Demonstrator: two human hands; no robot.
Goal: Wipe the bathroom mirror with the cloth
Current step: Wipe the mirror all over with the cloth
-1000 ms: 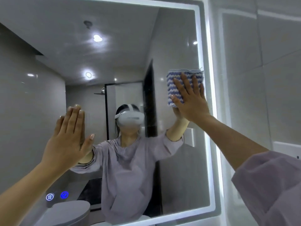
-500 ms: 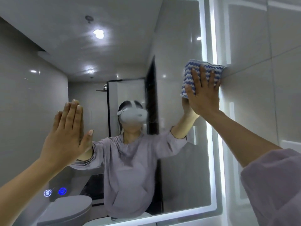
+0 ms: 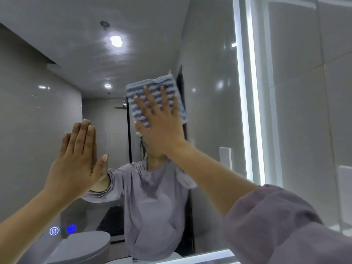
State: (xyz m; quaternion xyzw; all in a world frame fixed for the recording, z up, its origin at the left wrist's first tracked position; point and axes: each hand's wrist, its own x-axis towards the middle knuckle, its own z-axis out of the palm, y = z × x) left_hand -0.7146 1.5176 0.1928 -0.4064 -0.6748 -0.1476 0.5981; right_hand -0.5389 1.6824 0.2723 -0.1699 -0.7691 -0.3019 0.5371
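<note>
The lit bathroom mirror (image 3: 213,103) fills most of the view, with a glowing white band along its right and bottom edges. A blue-and-white wavy-striped cloth (image 3: 137,92) lies flat against the glass near the middle. My right hand (image 3: 160,121) presses it there with spread, straight fingers. My left hand (image 3: 78,159) rests flat on the glass at the left, fingers together and straight, holding nothing. The mirror reflects a person in a lilac top; my right hand and the cloth hide the head.
Two round lit touch buttons (image 3: 62,229) sit low on the mirror's left. Grey wall tiles (image 3: 304,82) stand to the right of the frame. A white toilet lid (image 3: 83,246) shows in the reflection at the bottom left.
My right hand has slid the cloth left and slightly down, from the mirror's right edge to its middle. The left hand has stayed on the glass.
</note>
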